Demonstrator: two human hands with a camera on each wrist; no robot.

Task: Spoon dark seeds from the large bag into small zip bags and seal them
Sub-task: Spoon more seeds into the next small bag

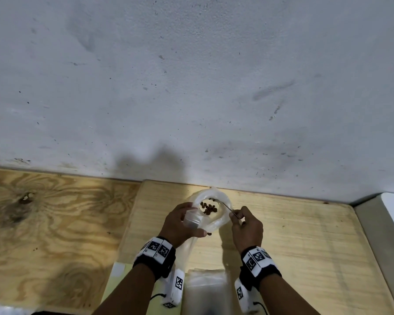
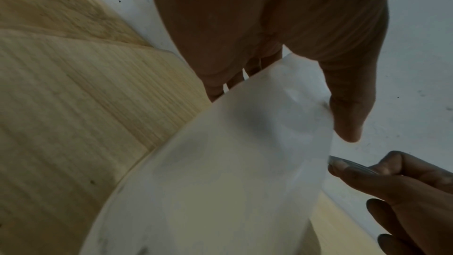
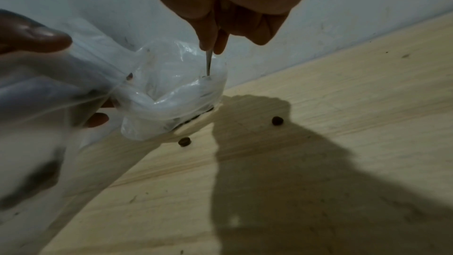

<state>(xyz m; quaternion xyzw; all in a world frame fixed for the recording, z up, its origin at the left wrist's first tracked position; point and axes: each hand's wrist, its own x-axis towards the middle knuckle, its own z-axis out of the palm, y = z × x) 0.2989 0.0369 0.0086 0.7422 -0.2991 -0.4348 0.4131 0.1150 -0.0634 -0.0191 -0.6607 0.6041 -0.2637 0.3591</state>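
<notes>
The right hand (image 1: 246,228) pinches a thin metal spoon (image 1: 225,206), its bowl reaching into the large bag (image 1: 223,220), whose rolled-down rim rings a small heap of dark seeds (image 1: 209,208). The left hand (image 1: 180,223) grips a clear small zip bag (image 1: 191,219) beside that rim. Two loose seeds (image 3: 184,141) lie on the pale board (image 1: 293,235). Black-and-white coded squares mark the wrist bands (image 1: 156,248); no readable writing.

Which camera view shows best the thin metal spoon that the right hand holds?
The right wrist view: the thin metal spoon runs from the right hand's pinching fingertips down into the large clear plastic bag. The head view shows it small. The left wrist view shows only a short, blurred piece.
</notes>
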